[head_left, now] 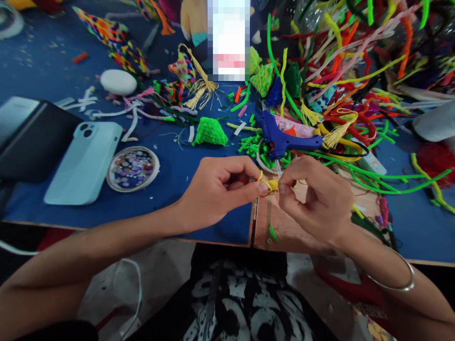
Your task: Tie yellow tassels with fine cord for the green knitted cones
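Just above the table's front edge, my left hand [223, 187] pinches a small piece of yellow cord [273, 185] between thumb and index finger, with a thin loop showing at the fingertips. My right hand [316, 196] is closed in a pinch at the cord's other end, and its fingertips cover part of it. Right behind the hands lies a blue glue gun [291, 141], its nozzle end near a round dish [261, 163] of green snippets. A green fuzzy triangular piece [210, 131] rests on the table beyond my left hand.
A round dish of beads [155, 176], a light blue phone [83, 163] and a dark box-like object [35, 137] sit at left. Tangled coloured pipe cleaners [355, 61] crowd the right. A white oval object [118, 82] and a multicoloured woven cone [113, 42] lie farther back.
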